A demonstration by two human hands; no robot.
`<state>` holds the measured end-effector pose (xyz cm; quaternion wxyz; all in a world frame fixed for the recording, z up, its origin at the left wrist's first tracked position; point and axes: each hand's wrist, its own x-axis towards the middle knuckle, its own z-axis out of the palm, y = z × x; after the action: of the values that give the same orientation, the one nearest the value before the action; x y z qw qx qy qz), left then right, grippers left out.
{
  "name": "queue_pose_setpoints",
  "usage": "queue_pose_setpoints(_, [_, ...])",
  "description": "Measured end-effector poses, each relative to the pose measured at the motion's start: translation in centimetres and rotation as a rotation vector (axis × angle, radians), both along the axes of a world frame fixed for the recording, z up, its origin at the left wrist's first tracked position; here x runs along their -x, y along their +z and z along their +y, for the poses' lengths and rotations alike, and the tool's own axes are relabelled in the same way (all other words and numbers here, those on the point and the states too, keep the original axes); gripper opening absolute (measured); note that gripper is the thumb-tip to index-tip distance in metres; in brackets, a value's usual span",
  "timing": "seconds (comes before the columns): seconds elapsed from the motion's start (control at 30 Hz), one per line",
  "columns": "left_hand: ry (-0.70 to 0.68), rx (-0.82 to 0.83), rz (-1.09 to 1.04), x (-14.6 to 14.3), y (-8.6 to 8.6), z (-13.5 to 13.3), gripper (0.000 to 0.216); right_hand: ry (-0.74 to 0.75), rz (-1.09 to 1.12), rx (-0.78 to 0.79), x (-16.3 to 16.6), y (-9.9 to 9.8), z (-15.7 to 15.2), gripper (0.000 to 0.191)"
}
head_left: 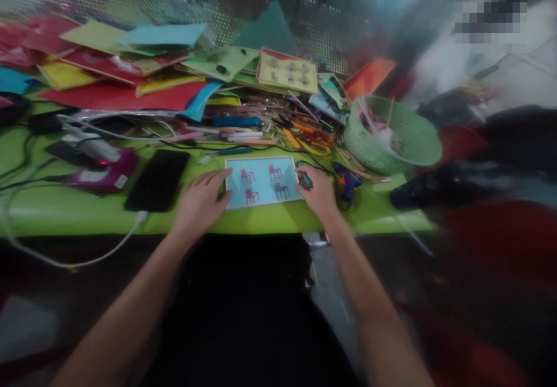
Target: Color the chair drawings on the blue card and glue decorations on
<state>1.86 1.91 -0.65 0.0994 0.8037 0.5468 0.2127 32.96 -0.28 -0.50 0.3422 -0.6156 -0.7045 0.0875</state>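
A light blue card (262, 181) with small red and dark chair shapes on it lies on the green table (56, 207) near the front edge. My left hand (201, 199) rests at the card's left edge, fingers stretched flat and touching it. At the card's right edge, my right hand (317, 189) is closed around a small dark blue object (305, 177) that I cannot name.
A black phone (157, 180) lies left of the card, with a pink device (104, 173) and cables beyond. A blue glue gun (347, 183) and a green bowl (391, 137) sit to the right. Coloured paper sheets (122, 94), sticks and pens crowd the back. Another person is blurred at right.
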Motion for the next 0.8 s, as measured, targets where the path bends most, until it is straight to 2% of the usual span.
queue_pose_setpoints(0.1, [0.06, 0.028, -0.051, -0.7, 0.1, 0.2, 0.061, -0.006, -0.012, -0.005, 0.0, -0.1, 0.2, 0.038])
queue_pose_setpoints(0.2, [0.097, 0.065, -0.203, -1.1, -0.2, 0.1, 0.064, -0.026, 0.012, 0.007, 0.0, -0.1, 0.3, 0.04])
queue_pose_setpoints(0.4, [0.058, 0.13, -0.848, -1.8, -2.0, 0.9, 0.073, 0.005, 0.115, 0.001, -0.1, -0.2, 0.5, 0.042])
queue_pose_setpoints(0.5, [0.048, 0.181, -1.168, -2.3, -2.3, 1.7, 0.079, -0.006, 0.252, -0.002, -0.2, -0.3, 0.5, 0.043])
queue_pose_setpoints(0.57, [0.041, 0.229, -1.308, -2.5, -2.1, 2.1, 0.085, -0.042, 0.344, -0.019, -0.4, -0.2, 0.5, 0.043])
queue_pose_setpoints(0.67, [0.044, 0.283, -1.415, -2.6, -1.6, 2.2, 0.09, -0.074, 0.462, -0.036, -0.7, -0.3, 0.7, 0.048])
queue_pose_setpoints(0.8, [0.017, 0.369, -1.444, -2.4, -0.9, 1.9, 0.087, 0.024, 0.67, -0.046, -0.8, -0.6, 1.3, 0.052])
